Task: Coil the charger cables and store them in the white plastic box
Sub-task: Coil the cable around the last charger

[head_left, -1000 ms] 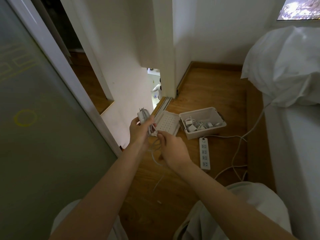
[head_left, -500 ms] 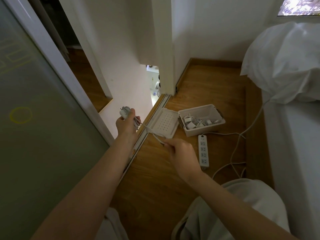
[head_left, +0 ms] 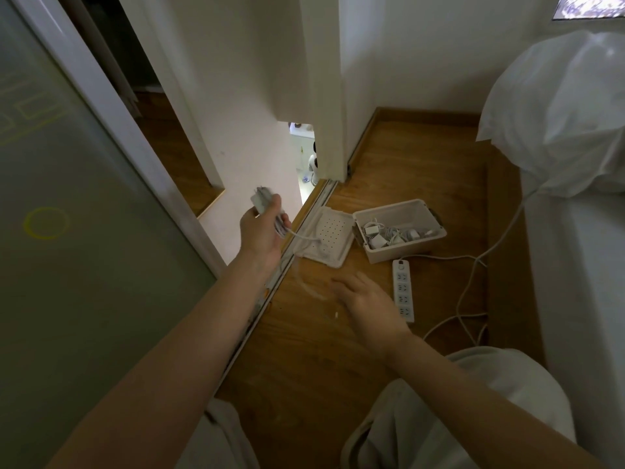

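My left hand (head_left: 263, 231) is raised over the door track and grips a white charger (head_left: 262, 201) with part of its cable wound against it. The loose cable (head_left: 304, 265) trails from that hand down over the lid and swings blurred above the floor. My right hand (head_left: 365, 299) hovers low over the wooden floor, fingers spread and holding nothing, just right of the swinging cable. The white plastic box (head_left: 406, 252) stands open on the floor beyond, with several coiled chargers and cables (head_left: 389, 233) inside. Its perforated lid (head_left: 329, 238) lies beside it on the left.
A white power strip (head_left: 403, 291) lies on the floor right of my right hand, its cord (head_left: 473, 286) running toward the bed (head_left: 575, 265) on the right. A sliding glass door (head_left: 67, 231) and its floor track (head_left: 270, 299) are on the left. My knees are at the bottom.
My right hand has let go of the cable and dropped lower with fingers spread. The freed cable now swings loose. My left hand stays raised, still gripping the charger.
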The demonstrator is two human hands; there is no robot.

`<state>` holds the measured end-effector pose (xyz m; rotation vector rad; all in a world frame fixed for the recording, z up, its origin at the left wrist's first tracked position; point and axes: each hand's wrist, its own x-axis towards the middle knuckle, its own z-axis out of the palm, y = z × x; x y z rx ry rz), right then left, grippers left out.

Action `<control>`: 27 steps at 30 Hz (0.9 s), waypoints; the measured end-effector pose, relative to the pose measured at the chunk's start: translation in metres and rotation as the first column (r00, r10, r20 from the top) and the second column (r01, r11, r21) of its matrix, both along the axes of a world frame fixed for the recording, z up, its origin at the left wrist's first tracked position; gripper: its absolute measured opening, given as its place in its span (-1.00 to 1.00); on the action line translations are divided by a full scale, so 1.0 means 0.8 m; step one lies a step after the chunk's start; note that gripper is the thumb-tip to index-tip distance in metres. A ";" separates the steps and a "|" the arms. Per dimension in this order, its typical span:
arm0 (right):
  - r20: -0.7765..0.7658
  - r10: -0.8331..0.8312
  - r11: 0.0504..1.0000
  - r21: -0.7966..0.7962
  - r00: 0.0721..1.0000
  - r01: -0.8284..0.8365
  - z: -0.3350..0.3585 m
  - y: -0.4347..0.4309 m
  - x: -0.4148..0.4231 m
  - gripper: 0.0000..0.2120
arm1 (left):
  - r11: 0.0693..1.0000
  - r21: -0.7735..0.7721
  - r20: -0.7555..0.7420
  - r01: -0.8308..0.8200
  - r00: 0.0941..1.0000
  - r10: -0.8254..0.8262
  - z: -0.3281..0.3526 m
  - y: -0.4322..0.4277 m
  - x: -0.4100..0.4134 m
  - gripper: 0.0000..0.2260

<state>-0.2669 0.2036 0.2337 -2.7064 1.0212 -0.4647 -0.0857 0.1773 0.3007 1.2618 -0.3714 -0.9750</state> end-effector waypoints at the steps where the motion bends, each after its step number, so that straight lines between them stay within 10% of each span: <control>1: 0.058 0.031 0.996 -0.090 0.998 -0.025 0.007 0.000 0.005 -0.49 | 0.999 0.026 0.086 0.026 0.996 -0.028 0.000 0.001 -0.005 -0.84; 4: 0.352 0.051 0.995 -0.098 0.935 -0.017 0.036 -0.004 0.021 -0.67 | 0.994 0.067 0.241 0.087 0.965 -0.101 0.004 0.004 -0.022 -0.91; 9: 0.579 -0.301 0.839 0.538 0.757 -0.077 0.068 -0.024 0.051 -0.45 | 0.970 0.060 0.239 0.235 0.940 -0.242 0.012 0.008 -0.051 -0.80; 15: 0.464 -0.342 0.700 0.706 0.817 -0.107 0.057 -0.034 0.040 -0.53 | 0.968 -0.013 0.025 0.251 0.968 -0.250 0.018 0.009 -0.049 -0.86; 18: 0.417 -0.238 0.731 0.671 0.877 -0.121 0.038 -0.032 0.037 -0.81 | 0.969 -0.069 -0.038 0.238 0.970 -0.241 0.024 0.007 -0.048 -0.87; 27: 0.303 -0.167 0.765 0.640 0.938 -0.071 0.012 -0.059 0.013 -0.81 | 0.892 -0.226 -0.244 0.391 0.864 -0.440 0.025 0.009 -0.050 -0.82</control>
